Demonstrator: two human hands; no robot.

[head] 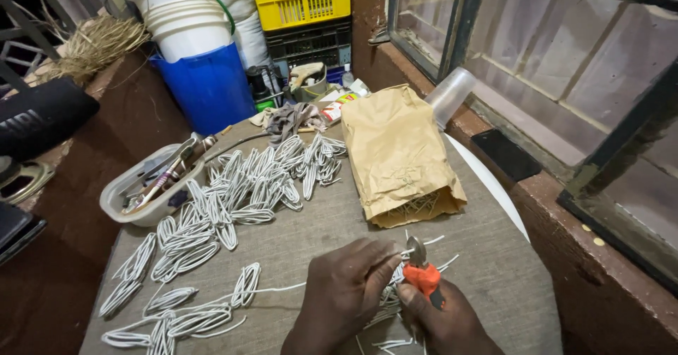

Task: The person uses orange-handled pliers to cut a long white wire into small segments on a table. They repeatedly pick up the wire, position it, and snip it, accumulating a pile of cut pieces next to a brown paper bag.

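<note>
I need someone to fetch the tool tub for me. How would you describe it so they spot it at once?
On the grey cloth-covered table, look to the left edge, beside the looped white wires. The pale plastic tub sits there, the only container holding hand tools.

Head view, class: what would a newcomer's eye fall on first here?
The orange-handled pliers in the right hand at bottom centre, with the left hand pinching white wire beside them. Next, the white wire coils spread over the table, and the brown paper bag lying open-mouthed behind the hands.
</note>
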